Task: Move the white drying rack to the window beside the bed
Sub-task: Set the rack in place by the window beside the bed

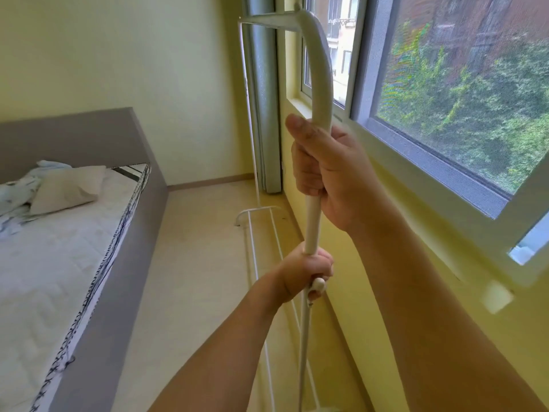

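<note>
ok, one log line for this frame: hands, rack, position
right hand: gripping near upright of white drying rack | left hand: gripping same upright lower | rack: alongside wall under window, bed opposite

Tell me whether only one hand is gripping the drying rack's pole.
No. Both the right hand and, lower down, the left hand have their fingers wrapped around the white drying rack pole.

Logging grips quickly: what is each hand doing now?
Left hand: closed around the rack pole.
Right hand: closed around the same pole, higher up.
</note>
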The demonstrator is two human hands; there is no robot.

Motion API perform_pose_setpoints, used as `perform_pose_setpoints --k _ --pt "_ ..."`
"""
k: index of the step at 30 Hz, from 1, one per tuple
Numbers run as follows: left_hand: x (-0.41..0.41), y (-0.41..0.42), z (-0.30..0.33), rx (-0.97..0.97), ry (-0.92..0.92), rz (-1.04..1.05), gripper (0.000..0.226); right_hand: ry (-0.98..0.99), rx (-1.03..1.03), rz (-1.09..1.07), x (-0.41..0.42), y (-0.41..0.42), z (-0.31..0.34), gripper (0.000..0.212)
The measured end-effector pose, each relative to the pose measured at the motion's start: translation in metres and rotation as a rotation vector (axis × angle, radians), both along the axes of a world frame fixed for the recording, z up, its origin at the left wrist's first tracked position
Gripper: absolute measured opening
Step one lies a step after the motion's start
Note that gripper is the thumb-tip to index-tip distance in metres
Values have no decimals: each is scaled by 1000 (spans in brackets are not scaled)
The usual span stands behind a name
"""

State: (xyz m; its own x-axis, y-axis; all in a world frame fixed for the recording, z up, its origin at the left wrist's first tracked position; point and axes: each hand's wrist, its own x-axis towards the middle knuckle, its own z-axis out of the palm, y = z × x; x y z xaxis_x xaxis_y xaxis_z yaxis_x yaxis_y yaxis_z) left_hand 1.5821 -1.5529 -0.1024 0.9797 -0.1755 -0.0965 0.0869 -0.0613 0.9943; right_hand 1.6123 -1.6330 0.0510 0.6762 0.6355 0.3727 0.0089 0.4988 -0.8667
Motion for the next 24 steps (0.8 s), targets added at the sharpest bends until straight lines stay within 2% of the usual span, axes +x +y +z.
perform_pose_setpoints --k 19,24 --pt "91 68 5 -33 -26 -34 14 40 -7 -80 90 75 2 43" --pt "124 81 3 -36 -18 -30 20 35 -14 -76 122 88 3 40"
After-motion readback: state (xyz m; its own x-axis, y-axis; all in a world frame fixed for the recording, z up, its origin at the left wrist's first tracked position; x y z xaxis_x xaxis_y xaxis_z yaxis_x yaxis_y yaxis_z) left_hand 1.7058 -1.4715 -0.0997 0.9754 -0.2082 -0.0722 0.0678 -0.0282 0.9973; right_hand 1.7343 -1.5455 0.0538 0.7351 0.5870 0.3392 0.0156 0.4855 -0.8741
